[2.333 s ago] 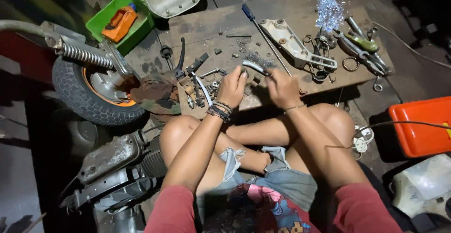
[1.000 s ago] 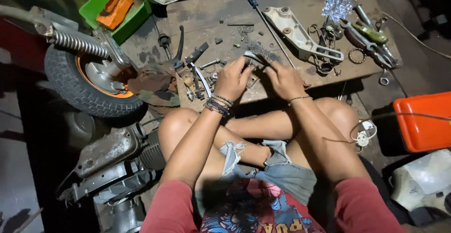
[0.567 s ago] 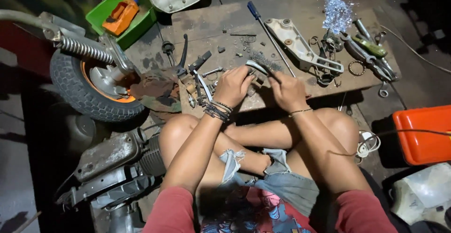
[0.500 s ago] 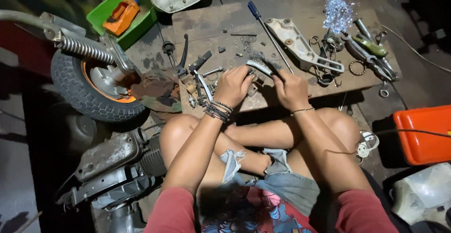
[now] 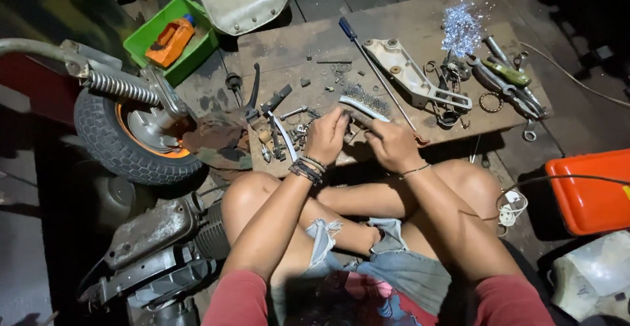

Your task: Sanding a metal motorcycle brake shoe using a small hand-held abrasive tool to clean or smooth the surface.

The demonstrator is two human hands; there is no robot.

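Note:
I sit cross-legged before a low wooden board [image 5: 295, 47] strewn with metal parts. My left hand [image 5: 326, 137], with dark bracelets on the wrist, is closed around the handle of a wire brush [image 5: 365, 103] whose bristles point up. My right hand [image 5: 392, 144] is closed on something small just beside the brush; the piece itself is hidden by my fingers. A long screwdriver with a blue handle [image 5: 374, 68] lies on the board beyond my hands, next to a pale metal bracket [image 5: 410, 76].
A small wheel with a spring shock [image 5: 134, 129] stands at left, an engine block [image 5: 154, 247] below it. A green tray [image 5: 172, 37] holds an orange object. Wrenches and pliers [image 5: 508, 86] lie at right, a shiny scrap [image 5: 461, 29] above them, an orange container [image 5: 587, 191] beside my knee.
My hands stay together at the board's near edge with the brush; they shift only slightly. The camera view has wobbled a little.

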